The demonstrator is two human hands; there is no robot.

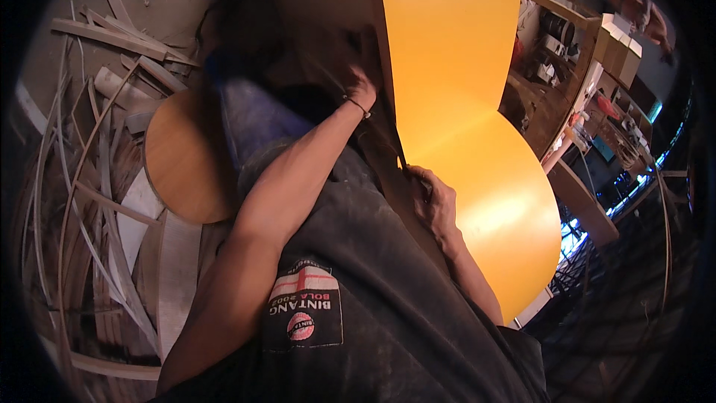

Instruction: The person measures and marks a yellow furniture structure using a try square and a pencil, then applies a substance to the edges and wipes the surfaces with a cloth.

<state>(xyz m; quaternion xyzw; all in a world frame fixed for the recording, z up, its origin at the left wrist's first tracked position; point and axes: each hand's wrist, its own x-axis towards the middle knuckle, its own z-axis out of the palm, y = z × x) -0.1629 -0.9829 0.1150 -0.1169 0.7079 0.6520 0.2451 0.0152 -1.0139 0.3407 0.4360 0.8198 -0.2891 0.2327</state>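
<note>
A large yellow panel (455,52) with a smooth, glossy face and a curved right outline rises in front of me. Along its left runs a dark brown side, deep in shadow. My right hand (438,201) is at the panel's lower left edge, fingers curled and pressed together there; whatever they grip is too small to make out. Farther up, my left hand (358,82), with a thin band at the wrist, reaches against the shadowed side. Its fingers are dark and blurred, so their closing is not readable.
Left of me stands a round wooden disc (186,157), like a stool top. Thin wood strips and offcuts (104,209) lie heaped on the floor beyond it. At the right is a cluttered wooden workbench (574,97) with a cardboard box (619,52) on it.
</note>
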